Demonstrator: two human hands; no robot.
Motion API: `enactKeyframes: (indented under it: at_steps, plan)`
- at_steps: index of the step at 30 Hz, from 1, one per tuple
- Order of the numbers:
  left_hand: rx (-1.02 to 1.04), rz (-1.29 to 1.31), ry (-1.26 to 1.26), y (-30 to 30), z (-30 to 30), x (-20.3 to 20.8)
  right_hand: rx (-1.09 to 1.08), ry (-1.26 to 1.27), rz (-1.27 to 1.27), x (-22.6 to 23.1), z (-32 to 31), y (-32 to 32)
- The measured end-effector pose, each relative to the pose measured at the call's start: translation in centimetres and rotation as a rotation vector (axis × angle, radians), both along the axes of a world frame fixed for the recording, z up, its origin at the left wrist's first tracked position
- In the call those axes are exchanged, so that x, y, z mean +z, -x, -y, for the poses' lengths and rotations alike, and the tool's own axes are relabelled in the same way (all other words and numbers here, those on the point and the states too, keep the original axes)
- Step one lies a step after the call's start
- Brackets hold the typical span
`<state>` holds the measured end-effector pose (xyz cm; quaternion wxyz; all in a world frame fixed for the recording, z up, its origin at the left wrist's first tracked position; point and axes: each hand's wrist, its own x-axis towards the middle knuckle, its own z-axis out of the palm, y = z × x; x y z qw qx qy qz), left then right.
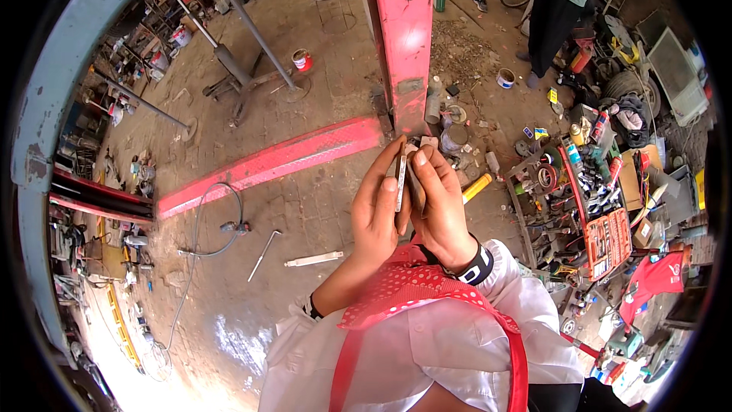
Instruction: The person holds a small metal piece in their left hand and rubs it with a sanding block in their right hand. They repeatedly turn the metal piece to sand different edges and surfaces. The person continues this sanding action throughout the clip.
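My left hand (374,214) and my right hand (445,221) are raised close together in front of my chest. Between the left thumb and fingers stands a thin flat plate (401,183), seen edge-on, with a pale marked edge; it looks like a brake pad. A second, darker brake pad (416,189) is gripped by my right hand, side by side with the first. Whether the two touch is hard to tell, and the fingers cover much of both. A black band with white marks (478,263) circles my right wrist.
A red post (402,30) and red lift arm (274,162) stand ahead. A bent wrench (264,256), metal bar (314,259) and hose (200,221) lie on the floor at left. At right are a cluttered tool cart (568,206) and a standing person (560,15).
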<state>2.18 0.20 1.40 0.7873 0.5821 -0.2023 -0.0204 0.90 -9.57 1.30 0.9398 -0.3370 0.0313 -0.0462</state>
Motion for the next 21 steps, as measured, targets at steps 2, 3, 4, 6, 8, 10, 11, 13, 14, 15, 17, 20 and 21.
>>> enactKeyframes:
  at_steps: [2, 3, 4, 6, 8, 10, 11, 13, 14, 15, 17, 20, 21]
  plan:
    - [0.022, 0.006, -0.024, 0.1, -0.3, 0.2, -0.020, 0.029, 0.011, 0.4, -0.4, 0.1]
    - [0.035, 0.004, -0.028, 0.2, -0.4, 0.4, -0.034, 0.035, 0.020, 0.5, -0.5, 0.1]
    - [0.055, -0.003, -0.024, 0.3, -0.3, 0.6, -0.047, 0.040, 0.028, 0.5, -0.6, 0.1]
    - [0.100, -0.019, -0.006, 0.3, 0.1, 0.8, -0.049, 0.056, 0.032, 0.4, -0.6, 0.1]
    - [0.089, 0.015, -0.015, 0.4, 0.1, 0.6, -0.047, 0.055, 0.023, 0.9, -0.6, 0.3]
    - [0.088, 0.035, -0.032, 0.6, 0.4, 0.6, -0.101, 0.115, 0.024, 1.3, -0.4, 0.3]
    - [0.092, 0.038, -0.049, 0.7, 0.5, 0.6, -0.129, 0.161, 0.035, 1.0, -0.3, 0.4]
    - [0.137, 0.089, -0.089, 0.8, 1.1, 0.5, -0.203, 0.236, 0.067, 0.4, -0.1, 0.2]
    - [0.174, 0.137, -0.111, 0.8, 1.5, 0.1, -0.237, 0.265, 0.095, 0.4, 0.0, 0.2]
    - [0.212, 0.185, -0.133, 0.8, 1.7, -0.2, -0.270, 0.294, 0.123, 0.4, 0.1, 0.2]
    - [0.211, 0.203, -0.137, 1.1, 2.1, -0.4, -0.301, 0.317, 0.161, 0.5, 0.3, 0.4]
    - [0.152, 0.123, -0.161, 1.5, 2.1, -0.1, -0.312, 0.320, 0.169, 0.5, 0.8, 0.6]
    - [0.127, 0.084, -0.175, 1.4, 2.1, 0.1, -0.329, 0.336, 0.157, 0.3, 0.8, 0.6]
